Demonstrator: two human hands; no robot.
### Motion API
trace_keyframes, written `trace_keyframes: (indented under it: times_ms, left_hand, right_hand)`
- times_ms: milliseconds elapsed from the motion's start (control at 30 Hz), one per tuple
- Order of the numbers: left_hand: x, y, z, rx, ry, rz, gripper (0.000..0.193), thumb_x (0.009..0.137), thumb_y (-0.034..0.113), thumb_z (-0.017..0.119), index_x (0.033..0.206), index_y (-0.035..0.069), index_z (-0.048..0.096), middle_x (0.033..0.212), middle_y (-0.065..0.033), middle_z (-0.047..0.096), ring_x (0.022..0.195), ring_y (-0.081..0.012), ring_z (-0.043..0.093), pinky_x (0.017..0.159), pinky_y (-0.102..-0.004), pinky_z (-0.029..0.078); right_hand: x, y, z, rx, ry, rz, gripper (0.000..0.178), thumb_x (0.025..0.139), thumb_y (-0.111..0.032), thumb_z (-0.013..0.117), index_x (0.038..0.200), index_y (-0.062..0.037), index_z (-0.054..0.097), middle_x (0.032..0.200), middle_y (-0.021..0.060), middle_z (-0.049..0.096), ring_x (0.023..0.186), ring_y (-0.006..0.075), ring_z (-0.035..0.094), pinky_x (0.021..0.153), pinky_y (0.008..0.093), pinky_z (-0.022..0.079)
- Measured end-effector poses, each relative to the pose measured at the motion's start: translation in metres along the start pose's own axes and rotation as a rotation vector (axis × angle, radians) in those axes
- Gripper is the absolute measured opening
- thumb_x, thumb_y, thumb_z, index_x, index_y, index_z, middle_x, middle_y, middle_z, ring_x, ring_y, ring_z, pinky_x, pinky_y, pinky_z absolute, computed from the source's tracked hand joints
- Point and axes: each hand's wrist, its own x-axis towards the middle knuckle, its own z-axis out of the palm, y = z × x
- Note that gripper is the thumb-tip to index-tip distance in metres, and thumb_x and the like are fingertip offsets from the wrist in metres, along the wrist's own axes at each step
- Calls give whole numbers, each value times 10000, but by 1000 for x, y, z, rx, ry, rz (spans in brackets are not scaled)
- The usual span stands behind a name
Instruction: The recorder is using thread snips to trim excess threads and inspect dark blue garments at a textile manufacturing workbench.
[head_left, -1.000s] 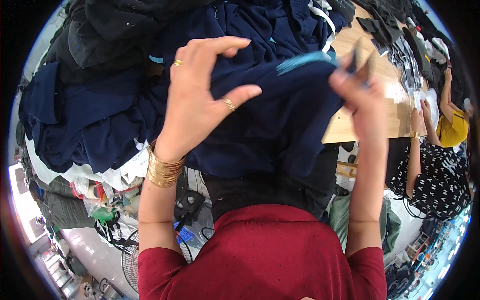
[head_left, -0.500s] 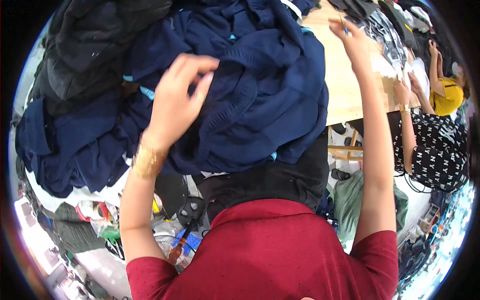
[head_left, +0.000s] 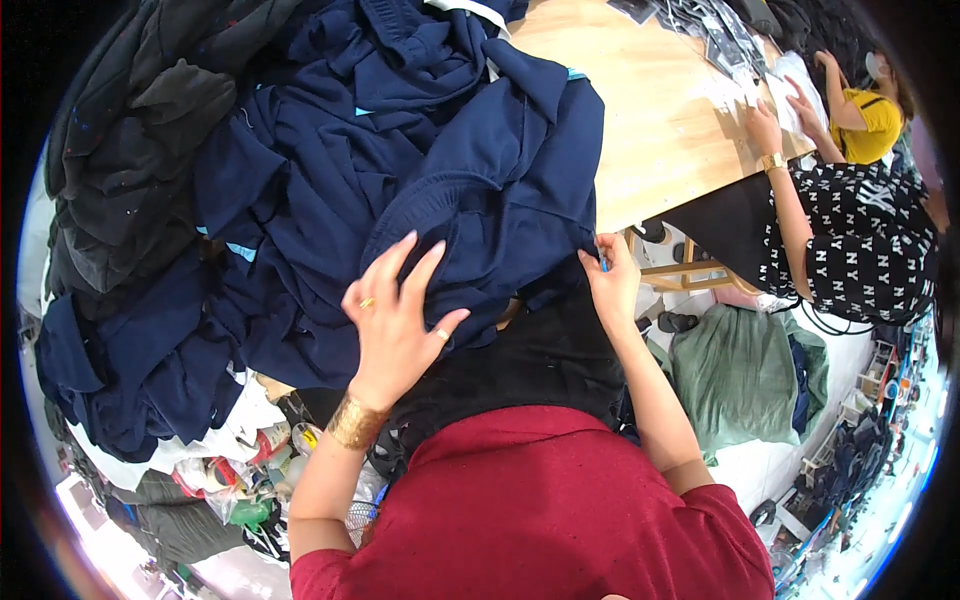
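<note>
A heap of navy garments (head_left: 310, 180) with ribbed bands and light-blue tags covers the table in front of me. My left hand (head_left: 395, 320) is over the near part of the heap, fingers spread, with nothing in it. It appears to rest on the cloth or hang just above it. At the heap's right edge, my right hand (head_left: 612, 275) is closed on a small tool with a blue part (head_left: 604, 265). The fingers hide most of that tool, so its kind is unclear. Their tips are close to the navy cloth's border.
Black garments (head_left: 150, 130) are piled at the far left. The bare wooden tabletop (head_left: 570, 110) extends to the right. A co-worker in a black patterned top (head_left: 860, 240) handles packages there, beside another person in yellow (head_left: 870, 125). Green cloth (head_left: 735, 370) lies low on the right.
My right hand has come down and left from above the tabletop to the navy heap's edge, keeping the small tool. My left hand has moved nearer to me, its fingers more spread.
</note>
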Motion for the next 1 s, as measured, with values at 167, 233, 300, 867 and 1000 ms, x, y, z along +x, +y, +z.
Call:
trace_keyframes:
  times_ms: [167,233,300,867,1000]
  left_hand:
    - [20,-32,23,204,-170,12,501,685,110,679,1155,101,507,944,-64,542,941,-220,507,816,-374,308]
    - [42,-26,-2,18,-148,64,256,730,89,635,978,58,577,838,-81,597,842,-269,570,776,-377,376]
    - [72,-10,-52,-492,-179,-95,214,781,151,648,874,-28,576,827,-114,609,771,-199,585,710,-279,453]
    - [98,-93,-55,-97,391,-238,472,775,206,686,1204,91,528,1180,-116,537,1064,-243,519,872,-360,426]
    - [117,-7,-55,-247,200,64,333,764,81,631,1096,88,600,1051,-68,613,995,-231,552,879,-334,420]
  right_hand:
    - [37,-56,-71,615,21,160,179,684,-32,688,842,-88,626,622,-54,524,434,11,344,395,187,231]
    - [61,-94,-118,668,88,-4,126,715,-18,649,822,-81,631,645,-23,579,412,16,355,381,181,240]
    - [95,-115,-148,699,206,-154,110,749,-11,631,854,-43,627,728,0,617,434,10,391,387,163,254]
    - [101,-31,-71,-114,-144,-342,133,769,-79,671,893,-34,652,853,75,629,831,159,619,763,270,470]
    - [69,-26,-34,291,-160,-106,109,786,-69,661,886,-25,661,850,60,649,811,118,605,761,234,457]
